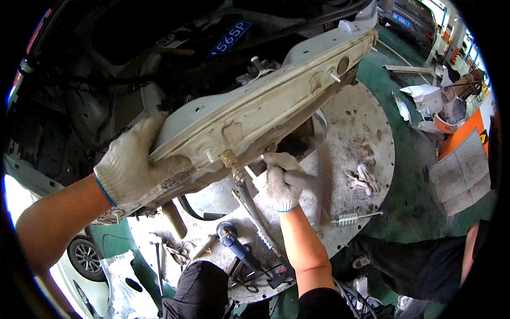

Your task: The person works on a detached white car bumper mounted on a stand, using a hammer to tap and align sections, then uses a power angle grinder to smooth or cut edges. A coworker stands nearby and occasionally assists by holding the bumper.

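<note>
Two gloved hands at the long pale metal panel point(255, 109), which runs aslant from lower left to upper right along the dark open car body point(79, 101). Your left hand point(130, 165) grips the panel's near left end, fingers over the top, thumb along the face. Your right hand point(282, 186) is just below the panel's lower edge, fingers curled, blurred; can't tell if they hold anything. Left of it, a yellowish fitting point(228, 158) sits at the panel face, and a long grey piece point(251, 204), hose or bar unclear, runs down from it toward you. Below is a round grey platform point(366, 125); on it a blue power tool point(234, 245), crumpled pale cloth point(364, 179) and a spring point(348, 219). Far right: grey mat point(459, 173), and another person's dark-clothed leg point(409, 260)
</note>
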`<action>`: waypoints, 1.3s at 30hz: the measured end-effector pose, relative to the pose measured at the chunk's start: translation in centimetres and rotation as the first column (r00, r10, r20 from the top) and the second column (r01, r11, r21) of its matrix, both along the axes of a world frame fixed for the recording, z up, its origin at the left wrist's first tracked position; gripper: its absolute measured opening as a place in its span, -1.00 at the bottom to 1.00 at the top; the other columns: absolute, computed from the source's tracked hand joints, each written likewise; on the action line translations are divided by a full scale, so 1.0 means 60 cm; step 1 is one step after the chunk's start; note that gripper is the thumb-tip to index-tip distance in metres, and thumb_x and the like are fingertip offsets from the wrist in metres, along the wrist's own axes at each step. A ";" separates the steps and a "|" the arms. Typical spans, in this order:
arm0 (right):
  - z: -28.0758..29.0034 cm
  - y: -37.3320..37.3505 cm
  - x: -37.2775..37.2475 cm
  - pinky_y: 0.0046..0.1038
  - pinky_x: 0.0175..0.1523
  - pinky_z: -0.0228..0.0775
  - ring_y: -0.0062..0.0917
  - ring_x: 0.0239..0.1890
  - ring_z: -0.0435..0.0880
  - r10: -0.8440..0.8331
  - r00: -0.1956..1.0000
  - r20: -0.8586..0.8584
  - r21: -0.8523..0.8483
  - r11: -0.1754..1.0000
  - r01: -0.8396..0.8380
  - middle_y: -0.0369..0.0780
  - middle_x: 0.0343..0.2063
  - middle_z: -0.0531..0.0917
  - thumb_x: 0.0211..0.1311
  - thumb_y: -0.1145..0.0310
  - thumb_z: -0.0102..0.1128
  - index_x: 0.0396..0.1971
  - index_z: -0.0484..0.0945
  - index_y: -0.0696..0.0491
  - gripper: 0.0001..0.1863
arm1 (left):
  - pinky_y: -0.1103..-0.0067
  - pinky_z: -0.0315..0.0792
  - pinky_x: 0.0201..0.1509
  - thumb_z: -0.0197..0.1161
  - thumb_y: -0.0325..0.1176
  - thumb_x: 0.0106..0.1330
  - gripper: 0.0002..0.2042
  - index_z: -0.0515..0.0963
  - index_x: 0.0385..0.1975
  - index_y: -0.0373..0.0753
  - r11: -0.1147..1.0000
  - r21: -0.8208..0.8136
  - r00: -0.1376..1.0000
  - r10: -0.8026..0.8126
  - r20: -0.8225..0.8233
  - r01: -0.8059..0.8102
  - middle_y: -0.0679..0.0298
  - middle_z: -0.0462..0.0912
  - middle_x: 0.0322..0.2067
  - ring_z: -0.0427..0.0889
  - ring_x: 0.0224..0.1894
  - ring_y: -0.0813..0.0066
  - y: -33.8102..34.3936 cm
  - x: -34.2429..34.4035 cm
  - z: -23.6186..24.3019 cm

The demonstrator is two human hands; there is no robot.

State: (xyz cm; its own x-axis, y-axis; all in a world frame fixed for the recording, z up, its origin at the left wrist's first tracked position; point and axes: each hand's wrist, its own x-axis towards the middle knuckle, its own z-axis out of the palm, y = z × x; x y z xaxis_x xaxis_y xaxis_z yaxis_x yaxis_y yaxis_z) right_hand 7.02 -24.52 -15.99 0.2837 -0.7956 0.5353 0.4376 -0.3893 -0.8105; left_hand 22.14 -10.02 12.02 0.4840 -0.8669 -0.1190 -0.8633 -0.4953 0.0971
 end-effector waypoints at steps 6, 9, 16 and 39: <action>-0.001 -0.017 0.004 -0.37 -0.15 0.56 -0.38 -0.32 0.70 -0.006 0.977 -0.213 -0.086 0.996 -0.012 -0.14 -0.41 0.71 0.32 0.53 0.20 -0.31 0.69 0.16 -0.91 | 0.23 0.47 0.32 0.53 -0.13 0.18 -0.11 0.24 0.43 -0.44 0.998 0.034 0.997 0.062 -0.044 -0.061 -0.25 0.54 0.20 0.59 0.24 -0.14 -0.010 0.001 0.003; 0.037 -0.006 -0.013 -0.27 -0.18 0.59 -0.35 -0.35 0.74 -0.248 0.957 -0.149 -0.306 0.932 0.193 -0.15 -0.36 0.77 0.27 0.57 0.19 -0.40 0.70 0.15 -0.89 | 0.23 0.48 0.31 0.53 -0.13 0.17 -0.11 0.24 0.44 -0.43 0.997 0.042 0.997 0.065 -0.047 -0.063 -0.25 0.55 0.19 0.60 0.22 -0.15 -0.009 0.000 0.002; -0.014 -0.015 0.029 -0.26 -0.15 0.59 -0.28 -0.32 0.76 -0.048 0.999 -0.012 0.118 0.992 0.050 -0.12 -0.31 0.79 0.27 0.50 0.28 -0.31 0.69 0.10 -0.95 | 0.26 0.49 0.32 0.55 -0.16 0.16 -0.10 0.23 0.44 -0.46 0.997 0.008 0.997 0.071 -0.036 -0.071 -0.23 0.55 0.19 0.62 0.22 -0.09 -0.013 -0.001 0.002; -0.027 -0.037 0.020 -0.45 -0.23 0.55 -0.47 -0.34 0.72 -0.124 0.981 -0.149 -0.140 0.985 0.103 -0.15 -0.32 0.73 0.38 0.49 0.17 -0.21 0.66 0.13 -0.89 | 0.23 0.52 0.31 0.51 -0.03 0.24 -0.10 0.24 0.40 -0.52 0.997 -0.053 0.998 -0.053 0.036 0.055 -0.30 0.52 0.19 0.65 0.18 -0.09 -0.004 0.004 -0.012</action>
State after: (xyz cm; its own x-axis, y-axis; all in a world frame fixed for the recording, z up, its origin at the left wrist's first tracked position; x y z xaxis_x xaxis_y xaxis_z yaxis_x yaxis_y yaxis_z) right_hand 8.24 -26.76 -17.62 0.2845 -0.7532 0.5931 0.2560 -0.5365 -0.8041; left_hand 22.41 -10.24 11.31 0.4391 -0.8967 -0.0559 -0.8920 -0.4425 0.0923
